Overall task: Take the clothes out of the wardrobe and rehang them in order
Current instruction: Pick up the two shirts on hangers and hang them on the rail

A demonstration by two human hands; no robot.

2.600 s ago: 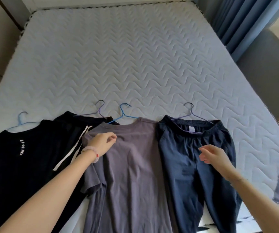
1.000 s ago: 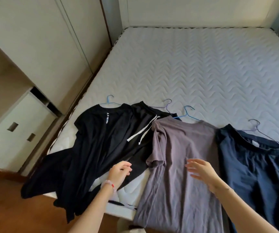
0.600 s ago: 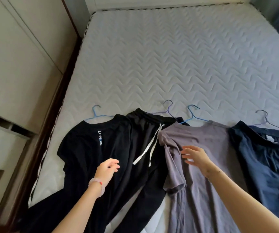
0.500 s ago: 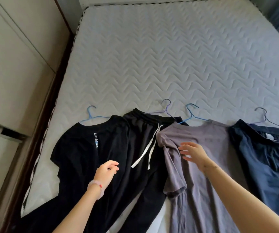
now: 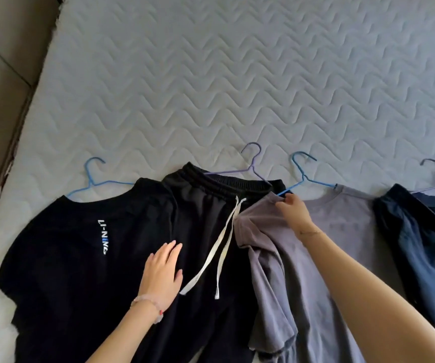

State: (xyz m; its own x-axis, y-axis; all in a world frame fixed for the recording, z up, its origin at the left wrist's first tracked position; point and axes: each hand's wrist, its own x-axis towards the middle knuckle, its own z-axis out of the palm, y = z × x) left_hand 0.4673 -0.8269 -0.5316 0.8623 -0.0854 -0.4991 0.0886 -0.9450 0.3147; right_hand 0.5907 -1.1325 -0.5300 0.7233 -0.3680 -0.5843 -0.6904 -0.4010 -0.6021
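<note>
The mattress [image 5: 237, 74], filling 12 o'clock, is matt pale quilted cloth with raised wavy stitching. The black T-shirt [image 5: 67, 244] at 8 o'clock and the grey T-shirt [image 5: 342, 231] at 4 o'clock are soft, matt cloth. The black trousers [image 5: 206, 226] between them have a gathered, ribbed waistband [image 5: 224, 184] and a flat woven white drawstring [image 5: 189, 285]. The blue hanger [image 5: 94, 176] at 10 o'clock is thin and smooth-coated.
</note>
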